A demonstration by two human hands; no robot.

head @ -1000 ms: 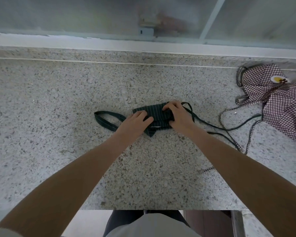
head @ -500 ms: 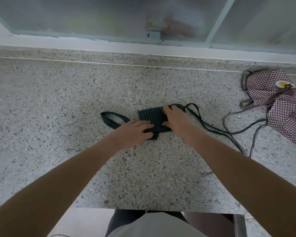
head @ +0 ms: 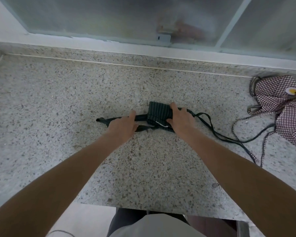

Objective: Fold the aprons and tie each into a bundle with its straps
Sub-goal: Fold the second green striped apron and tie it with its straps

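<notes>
Binding stage | green striped apron [head: 158,111] folded small, mid-tabletop [head: 58,103] | right hand [head: 180,117] clamps fold | left hand [head: 122,126] grips strap loop [head: 140,117] | next, likely: wrap strap round, knot | checked apron [head: 287,106] unfolded, far right

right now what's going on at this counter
A person is bundling a dark green striped apron on a speckled stone counter. The right hand grips the folded apron, fingers over its far edge. The left hand holds the wide strap loop stretched out to the left. The thin ties trail right, not yet wrapped. A checked apron lies crumpled at the right, unfolded.
</notes>
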